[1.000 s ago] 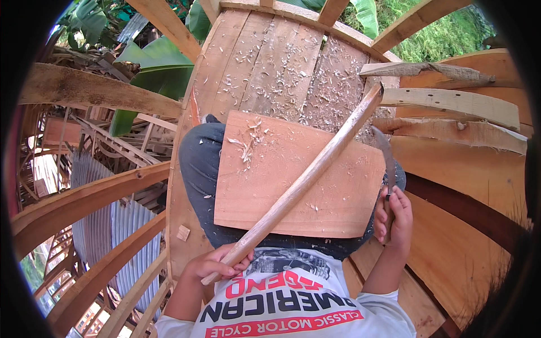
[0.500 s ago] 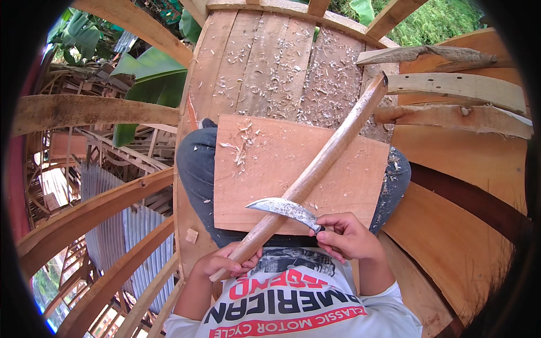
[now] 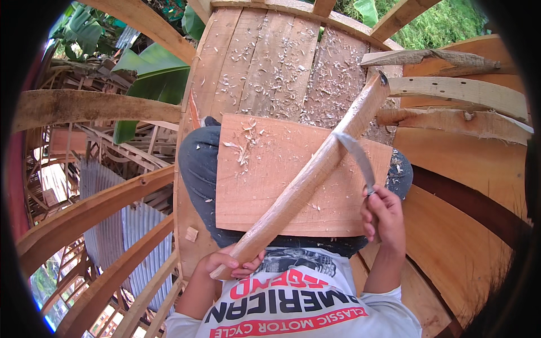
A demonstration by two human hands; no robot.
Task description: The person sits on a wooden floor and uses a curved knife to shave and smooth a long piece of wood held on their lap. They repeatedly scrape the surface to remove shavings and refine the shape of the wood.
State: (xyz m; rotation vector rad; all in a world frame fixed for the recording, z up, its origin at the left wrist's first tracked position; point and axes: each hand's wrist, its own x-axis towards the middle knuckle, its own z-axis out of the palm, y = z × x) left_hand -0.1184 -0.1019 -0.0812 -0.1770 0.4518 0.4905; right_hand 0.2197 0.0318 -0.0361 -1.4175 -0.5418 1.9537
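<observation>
left grip (image 3: 218,261) clasps stick (image 3: 307,183) end, likely steadying it; right grip (image 3: 387,215) grasps knife (image 3: 363,162); board (image 3: 259,186) spans lap (image 3: 197,169), seemingly for support

Left hand (image 3: 228,265) grips the stick (image 3: 298,190) low, right hand (image 3: 385,218) holds the knife (image 3: 360,159), board (image 3: 253,194) across the legs (image 3: 197,169), shavings (image 3: 244,147) on top!

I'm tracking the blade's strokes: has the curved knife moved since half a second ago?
Yes: judged against the planked floor, the curved knife has moved forward and to the right, its tip nearer those planks.
</observation>
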